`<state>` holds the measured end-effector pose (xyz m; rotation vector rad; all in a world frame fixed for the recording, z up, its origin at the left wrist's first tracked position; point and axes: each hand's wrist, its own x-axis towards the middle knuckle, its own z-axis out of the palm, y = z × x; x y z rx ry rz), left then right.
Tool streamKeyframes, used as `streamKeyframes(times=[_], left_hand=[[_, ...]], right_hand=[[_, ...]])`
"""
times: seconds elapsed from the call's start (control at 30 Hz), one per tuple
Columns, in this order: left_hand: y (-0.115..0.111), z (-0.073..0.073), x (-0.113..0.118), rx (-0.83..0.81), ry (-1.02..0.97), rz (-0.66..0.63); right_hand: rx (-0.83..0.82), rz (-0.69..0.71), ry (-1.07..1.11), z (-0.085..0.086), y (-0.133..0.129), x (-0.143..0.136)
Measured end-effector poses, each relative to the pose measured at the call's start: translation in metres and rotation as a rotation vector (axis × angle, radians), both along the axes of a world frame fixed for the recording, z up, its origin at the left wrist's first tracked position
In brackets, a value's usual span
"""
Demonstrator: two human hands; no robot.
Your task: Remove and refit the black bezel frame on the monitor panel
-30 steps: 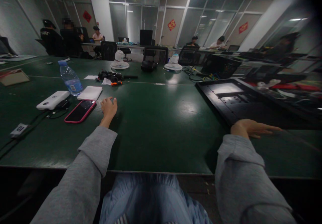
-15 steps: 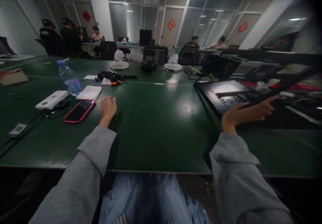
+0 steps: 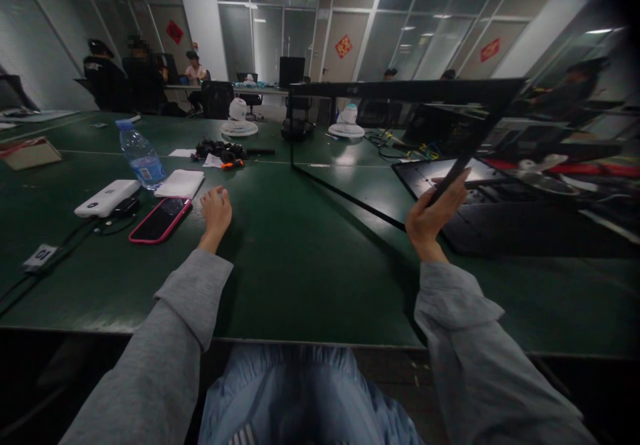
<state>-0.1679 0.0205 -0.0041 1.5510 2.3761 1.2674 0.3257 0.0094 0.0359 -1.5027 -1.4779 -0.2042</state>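
My right hand [image 3: 434, 217] grips one side of a thin black rectangular frame [image 3: 350, 198], which is raised at a tilt over the green table [image 3: 310, 265]. Through the frame's opening the table shows. Behind and right of that hand lies a flat black panel [image 3: 530, 228] with a shiny metal part. My left hand [image 3: 216, 210] rests on the table at the left, fingers slightly curled and apart, holding nothing. Just left of it are a phone with a pink edge [image 3: 161, 220] and a white pad of paper [image 3: 180, 184].
A water bottle [image 3: 141, 155], a white power bank [image 3: 107, 198] and cables stand at the left. Farther back are black and orange small items [image 3: 217, 152] and two white fans [image 3: 239, 122]. Cables and equipment crowd the right. Several people sit or stand in the background.
The black frame has swung in from the right and now spans the middle of the view. My right hand has moved left with it. My left hand stays in place.
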Motion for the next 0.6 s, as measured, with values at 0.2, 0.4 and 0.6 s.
streamKeyframes(times=[0.2,0.4,0.6], left_hand=[[0.001,0.002,0.004,0.142,-0.049,-0.139],[0.0,-0.001,0.01,0.074,-0.122,-0.299],[0.007,-0.006,0.008,0.0,-0.178,-0.277]], right_hand=[[0.009,0.012,0.071,-0.006,0.011,0.013],[-0.02,0.048,0.091,-0.029,0.034,0.021],[-0.138,-0.016,0.057,-0.044,0.049,0.03]])
